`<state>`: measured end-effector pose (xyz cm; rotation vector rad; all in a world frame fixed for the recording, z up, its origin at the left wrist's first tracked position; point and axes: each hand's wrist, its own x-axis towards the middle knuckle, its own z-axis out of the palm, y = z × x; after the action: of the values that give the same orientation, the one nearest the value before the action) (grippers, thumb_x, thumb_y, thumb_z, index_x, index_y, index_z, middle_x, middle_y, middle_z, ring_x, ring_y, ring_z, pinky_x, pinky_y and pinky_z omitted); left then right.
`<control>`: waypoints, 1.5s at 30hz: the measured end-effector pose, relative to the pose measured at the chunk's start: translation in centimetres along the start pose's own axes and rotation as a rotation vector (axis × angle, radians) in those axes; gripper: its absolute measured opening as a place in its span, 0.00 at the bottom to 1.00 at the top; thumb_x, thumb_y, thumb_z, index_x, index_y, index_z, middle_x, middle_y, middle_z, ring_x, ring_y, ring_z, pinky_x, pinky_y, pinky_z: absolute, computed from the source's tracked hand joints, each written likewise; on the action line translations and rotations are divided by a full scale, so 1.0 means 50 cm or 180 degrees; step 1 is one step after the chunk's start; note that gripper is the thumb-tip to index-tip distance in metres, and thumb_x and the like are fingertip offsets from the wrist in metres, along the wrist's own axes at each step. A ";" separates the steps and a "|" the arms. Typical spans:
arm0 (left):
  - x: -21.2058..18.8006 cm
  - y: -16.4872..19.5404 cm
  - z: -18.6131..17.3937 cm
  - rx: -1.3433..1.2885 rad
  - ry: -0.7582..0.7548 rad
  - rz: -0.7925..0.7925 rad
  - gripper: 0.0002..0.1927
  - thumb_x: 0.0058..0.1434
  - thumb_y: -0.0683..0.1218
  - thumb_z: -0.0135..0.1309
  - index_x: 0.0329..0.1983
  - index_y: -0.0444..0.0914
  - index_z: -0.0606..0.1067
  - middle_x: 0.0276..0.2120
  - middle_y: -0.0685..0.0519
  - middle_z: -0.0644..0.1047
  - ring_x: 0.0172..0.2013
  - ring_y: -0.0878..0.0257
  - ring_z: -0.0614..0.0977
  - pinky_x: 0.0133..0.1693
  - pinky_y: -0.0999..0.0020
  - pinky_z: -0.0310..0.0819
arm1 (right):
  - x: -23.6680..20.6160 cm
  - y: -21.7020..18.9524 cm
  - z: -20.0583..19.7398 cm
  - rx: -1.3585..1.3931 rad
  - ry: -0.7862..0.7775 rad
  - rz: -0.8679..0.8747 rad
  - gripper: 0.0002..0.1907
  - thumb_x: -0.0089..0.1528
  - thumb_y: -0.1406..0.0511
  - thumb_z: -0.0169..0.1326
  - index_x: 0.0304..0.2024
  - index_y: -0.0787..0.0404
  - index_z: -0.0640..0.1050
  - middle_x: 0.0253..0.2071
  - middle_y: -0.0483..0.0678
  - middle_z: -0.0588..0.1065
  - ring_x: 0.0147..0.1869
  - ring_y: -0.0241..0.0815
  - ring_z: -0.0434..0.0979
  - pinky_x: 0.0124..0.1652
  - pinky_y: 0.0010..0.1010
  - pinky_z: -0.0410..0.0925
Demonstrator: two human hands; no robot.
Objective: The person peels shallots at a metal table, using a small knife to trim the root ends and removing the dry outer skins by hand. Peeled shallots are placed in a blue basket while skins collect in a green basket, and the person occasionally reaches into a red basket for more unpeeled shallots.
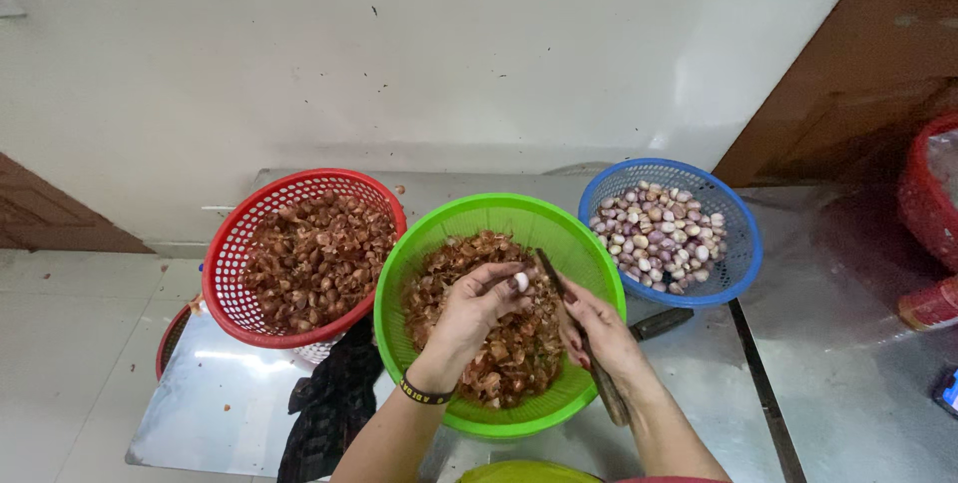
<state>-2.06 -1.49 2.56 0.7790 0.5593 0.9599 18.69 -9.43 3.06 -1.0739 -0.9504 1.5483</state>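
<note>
Left hand (pixel 477 305) fingers pinch a small pale peeled shallot (pixel 520 281) at the tips, over the green basket (pixel 399 273) of brown skins. Right hand (pixel 599 328) is closed round a knife (pixel 584 343), blade angled up toward the shallot. Best to keep the pinch firm, blade off the fingertips, skins falling in green. Red basket (pixel 225 273) holds unpeeled ones left, blue basket (pixel 743 243) peeled ones right, all on the counter (pixel 699 383).

a pale, speckled wall (pixel 429 54) rises behind the shiny metal bench (pixel 838 383). brown wooden panelling (pixel 848 74) stands at the right, light floor tiles (pixel 60 363) lie past the bench's left edge, and soft light reflects off the metal.
</note>
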 end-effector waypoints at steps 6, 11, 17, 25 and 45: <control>-0.001 -0.004 -0.030 -0.0377 0.0093 -0.0269 0.15 0.68 0.40 0.53 0.56 0.31 0.74 0.46 0.49 0.80 0.45 0.57 0.84 0.51 0.59 0.82 | 0.001 0.010 0.002 -0.0881 0.0365 0.0067 0.30 0.68 0.61 0.42 0.74 0.46 0.61 0.21 0.38 0.66 0.17 0.30 0.60 0.18 0.22 0.58; 0.010 -0.046 -0.041 0.0333 0.0053 -0.0265 0.22 0.67 0.42 0.55 0.64 0.34 0.69 0.45 0.51 0.79 0.42 0.62 0.80 0.43 0.65 0.78 | 0.002 0.026 -0.002 -0.0698 0.0242 0.0075 0.30 0.67 0.62 0.46 0.74 0.46 0.63 0.20 0.37 0.62 0.17 0.28 0.57 0.17 0.23 0.55; 0.020 -0.062 -0.034 0.0656 -0.0671 -0.0561 0.27 0.67 0.46 0.57 0.67 0.34 0.66 0.45 0.50 0.80 0.41 0.64 0.80 0.37 0.71 0.74 | 0.018 0.058 -0.036 -0.1496 0.0285 -0.0034 0.20 0.64 0.65 0.56 0.60 0.58 0.76 0.29 0.43 0.74 0.26 0.32 0.64 0.24 0.24 0.58; -0.004 0.144 -0.094 0.2478 0.0346 -0.0330 0.18 0.68 0.47 0.52 0.59 0.37 0.72 0.45 0.49 0.80 0.39 0.64 0.81 0.40 0.71 0.79 | 0.103 -0.055 -0.197 -0.2291 0.1087 -0.0673 0.20 0.66 0.67 0.55 0.61 0.63 0.76 0.48 0.50 0.79 0.43 0.35 0.76 0.40 0.26 0.69; -0.051 0.353 -0.370 0.5415 0.1839 0.0090 0.18 0.53 0.49 0.66 0.44 0.37 0.80 0.41 0.42 0.80 0.44 0.46 0.80 0.46 0.55 0.76 | 0.048 0.009 -0.153 0.0023 0.0404 0.0151 0.22 0.73 0.49 0.38 0.65 0.43 0.73 0.22 0.46 0.64 0.18 0.36 0.60 0.19 0.29 0.58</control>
<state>-25.54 8.52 5.49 1.9923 1.9603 0.5327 25.53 -6.67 -0.10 -1.1826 -0.8377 1.5017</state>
